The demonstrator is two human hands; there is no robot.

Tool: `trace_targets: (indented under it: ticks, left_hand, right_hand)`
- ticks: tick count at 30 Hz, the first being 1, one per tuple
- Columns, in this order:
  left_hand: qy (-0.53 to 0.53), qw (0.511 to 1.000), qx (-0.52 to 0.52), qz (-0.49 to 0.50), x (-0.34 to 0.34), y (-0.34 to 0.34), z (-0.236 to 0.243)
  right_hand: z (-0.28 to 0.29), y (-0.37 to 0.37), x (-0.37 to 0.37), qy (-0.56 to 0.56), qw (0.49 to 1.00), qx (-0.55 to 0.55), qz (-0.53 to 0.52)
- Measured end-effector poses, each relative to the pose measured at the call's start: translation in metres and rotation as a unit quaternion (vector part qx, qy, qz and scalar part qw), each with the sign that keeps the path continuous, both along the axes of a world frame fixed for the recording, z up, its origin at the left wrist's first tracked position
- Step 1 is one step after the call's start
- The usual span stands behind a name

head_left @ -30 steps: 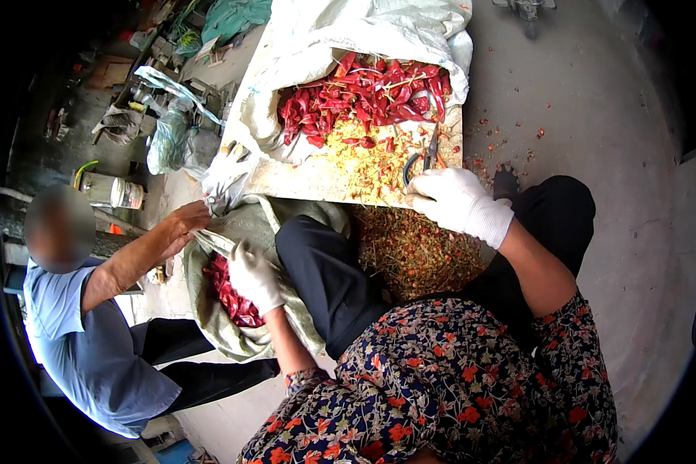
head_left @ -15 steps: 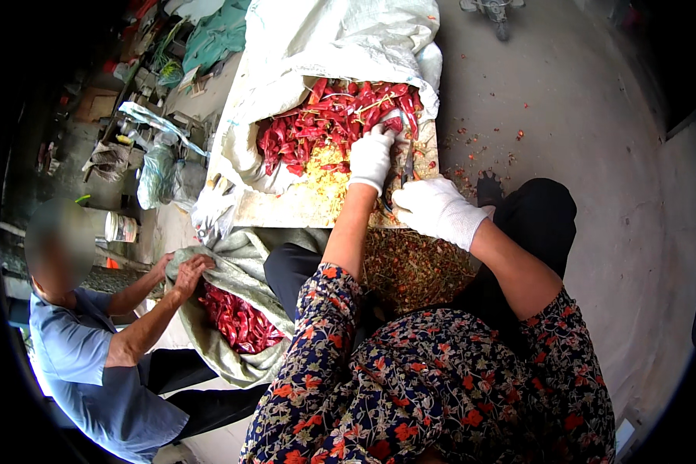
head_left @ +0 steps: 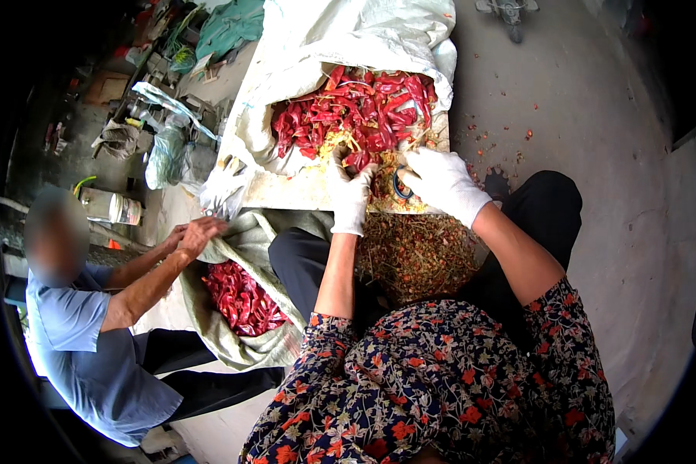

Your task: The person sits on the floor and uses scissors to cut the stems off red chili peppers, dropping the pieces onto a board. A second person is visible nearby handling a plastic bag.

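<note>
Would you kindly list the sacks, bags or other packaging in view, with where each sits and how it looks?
White woven sack: top centre, open, red chillies spilling out before the gloved hands.
Grey-green sack: lower left, mouth open, red chillies inside, held by the other person's hands.
Clear plastic bag: left, crumpled, greenish contents.
No legible labels, signs or screens.

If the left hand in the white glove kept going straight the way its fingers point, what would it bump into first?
The white-gloved left hand points up the board toward the pile of dried red chili peppers. Its fingertips already seem to touch the nearest peppers, so it would likely push into that pile first, though depth is hard to judge.
</note>
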State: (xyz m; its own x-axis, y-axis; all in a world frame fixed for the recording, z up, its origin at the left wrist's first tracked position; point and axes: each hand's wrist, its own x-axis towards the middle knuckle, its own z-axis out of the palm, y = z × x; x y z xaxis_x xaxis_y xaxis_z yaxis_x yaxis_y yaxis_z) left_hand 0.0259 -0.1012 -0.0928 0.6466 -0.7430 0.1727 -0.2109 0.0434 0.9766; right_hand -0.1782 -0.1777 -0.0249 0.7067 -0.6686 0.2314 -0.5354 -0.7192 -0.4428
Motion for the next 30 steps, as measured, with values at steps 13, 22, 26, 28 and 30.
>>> trace_targets:
  ticks: [13, 22, 26, 28, 30]
  left_hand:
    - [-0.011, 0.992, 0.050, -0.117, -0.031, 0.038, 0.023]
    - [-0.287, 0.934, 0.083, -0.198, -0.042, 0.040, 0.064]
    - [-0.211, 0.964, -0.036, -0.159, -0.072, 0.051, 0.054]
    - [-0.006, 0.993, 0.092, -0.072, -0.057, 0.038, 0.050]
    - [0.032, 0.999, 0.032, 0.001, -0.008, 0.015, 0.012]
  right_hand:
    - [-0.007, 0.012, 0.034, -0.180, 0.981, 0.073, 0.017]
    - [-0.008, -0.004, 0.016, -0.492, 0.463, 0.731, -0.098]
    - [0.032, -0.042, -0.009, -0.539, 0.580, 0.609, -0.043]
    - [0.040, -0.039, -0.023, -0.252, 0.832, 0.490, 0.064]
    - [0.045, -0.024, -0.005, 0.209, 0.951, 0.188, 0.132]
